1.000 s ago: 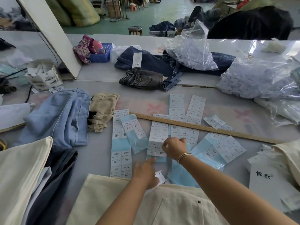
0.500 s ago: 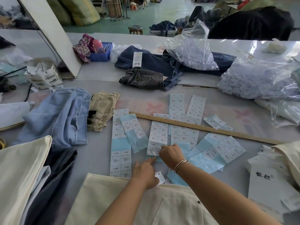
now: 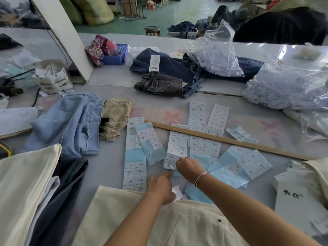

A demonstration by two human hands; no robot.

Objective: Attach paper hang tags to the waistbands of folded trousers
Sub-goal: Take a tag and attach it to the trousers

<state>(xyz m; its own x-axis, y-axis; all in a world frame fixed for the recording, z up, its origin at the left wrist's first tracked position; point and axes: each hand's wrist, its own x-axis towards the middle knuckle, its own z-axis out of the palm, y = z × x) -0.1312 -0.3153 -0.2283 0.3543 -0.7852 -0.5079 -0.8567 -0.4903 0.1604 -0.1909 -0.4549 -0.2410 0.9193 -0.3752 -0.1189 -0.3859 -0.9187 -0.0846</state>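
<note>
Cream trousers [image 3: 177, 226] lie folded at the table's [image 3: 110, 167] near edge, w/ a small white hang tag [image 3: 178, 192] at the waistband. Left hand [image 3: 160, 188] is above them, index finger straight, touching a sticker sheet [image 3: 174, 151]. Just right, right hand [image 3: 188, 168] pinches a label on that sheet, fingers curled. Wooden ruler [image 3: 230, 141] runs towards the right edge.

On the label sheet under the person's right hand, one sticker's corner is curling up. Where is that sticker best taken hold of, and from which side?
Pinch the lifted near corner of the sticker, coming from the near side. That corner already curls up off its blue backing while the rest of the label sheet lies flat. The right hand rests at that end; the left hand reaches a finger toward the curl, probably for steadying.
</note>
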